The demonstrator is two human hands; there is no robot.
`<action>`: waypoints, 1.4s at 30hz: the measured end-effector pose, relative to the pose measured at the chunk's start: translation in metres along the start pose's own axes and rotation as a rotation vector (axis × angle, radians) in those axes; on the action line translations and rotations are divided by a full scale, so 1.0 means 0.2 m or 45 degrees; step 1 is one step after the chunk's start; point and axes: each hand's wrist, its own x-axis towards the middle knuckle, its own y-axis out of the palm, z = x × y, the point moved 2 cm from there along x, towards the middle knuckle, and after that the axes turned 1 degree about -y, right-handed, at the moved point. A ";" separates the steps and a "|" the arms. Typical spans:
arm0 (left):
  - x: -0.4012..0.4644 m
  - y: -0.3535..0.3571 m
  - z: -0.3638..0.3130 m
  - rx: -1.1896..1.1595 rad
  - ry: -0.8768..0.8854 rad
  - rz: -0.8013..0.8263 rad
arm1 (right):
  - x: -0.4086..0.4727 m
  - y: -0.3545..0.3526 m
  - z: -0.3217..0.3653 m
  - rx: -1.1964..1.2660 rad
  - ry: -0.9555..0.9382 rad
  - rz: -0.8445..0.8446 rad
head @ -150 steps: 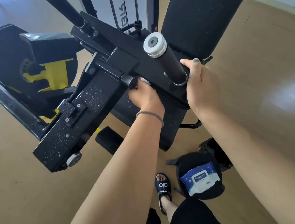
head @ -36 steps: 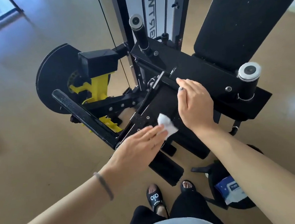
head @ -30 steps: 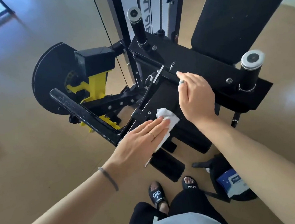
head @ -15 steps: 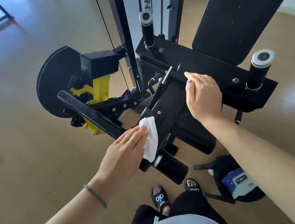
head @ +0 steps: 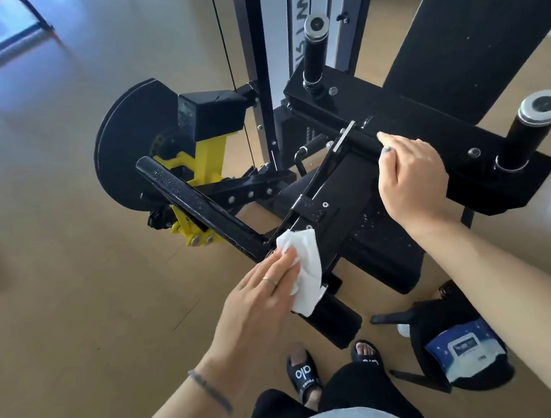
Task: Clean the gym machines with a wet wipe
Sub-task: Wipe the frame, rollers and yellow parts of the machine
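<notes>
Pressing wet wipe [head: 305, 266] under left hand [head: 258, 296] (straight fingers) against machine [head: 340, 210].

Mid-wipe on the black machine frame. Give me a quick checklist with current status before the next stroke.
1. Wet wipe under left hand: ok, fingers press it on the frame.
2. Right hand bracing the crossbar: ok.
3. Specks on the black plate: not ok, still there.
4. Wipe moisture: cannot tell.
5. Spare wipes pack on stool: ok.
</notes>
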 end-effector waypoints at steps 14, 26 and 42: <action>0.15 0.04 0.05 -0.301 -0.140 -0.259 | 0.00 -0.01 0.01 -0.031 -0.020 0.009; 0.57 0.07 -0.01 -0.130 -0.135 -0.148 | -0.01 -0.01 0.00 -0.046 -0.038 -0.011; 0.48 0.07 0.00 -0.058 -0.108 -0.184 | -0.01 -0.01 0.01 -0.090 -0.059 -0.012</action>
